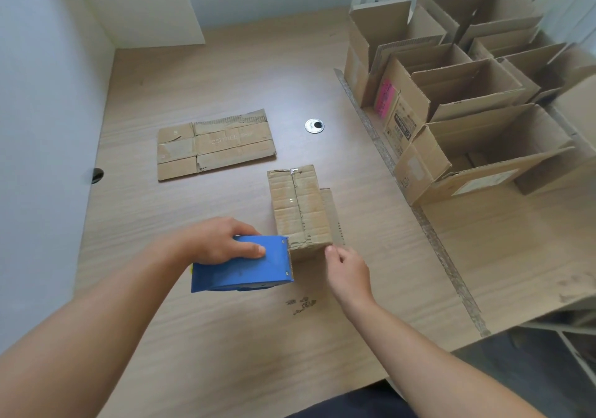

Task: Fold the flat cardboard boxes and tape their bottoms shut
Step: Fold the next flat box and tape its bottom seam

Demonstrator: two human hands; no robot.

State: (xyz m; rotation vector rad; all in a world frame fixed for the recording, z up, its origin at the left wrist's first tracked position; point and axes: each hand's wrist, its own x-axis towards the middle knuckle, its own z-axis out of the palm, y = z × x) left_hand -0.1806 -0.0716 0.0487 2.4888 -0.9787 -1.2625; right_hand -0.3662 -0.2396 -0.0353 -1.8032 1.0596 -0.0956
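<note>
Head view, one item: small folded box [300,211], set bottom up at the middle of the table [225,337], judged light, stiff but easily dented, best steadied by its side walls; tape dispenser [242,264] is gripped by the left hand [222,242] against its near edge, while the right hand [348,269], curled beside the corner, cannot be seen to hold anything.

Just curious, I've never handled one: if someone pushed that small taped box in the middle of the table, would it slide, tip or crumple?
Likely it slides: the small box is hollow cardboard, so probably light, and the table looks smooth. Its creased, worn walls would probably dent under a hard squeeze. Its flat faces make rolling unlikely.
</note>
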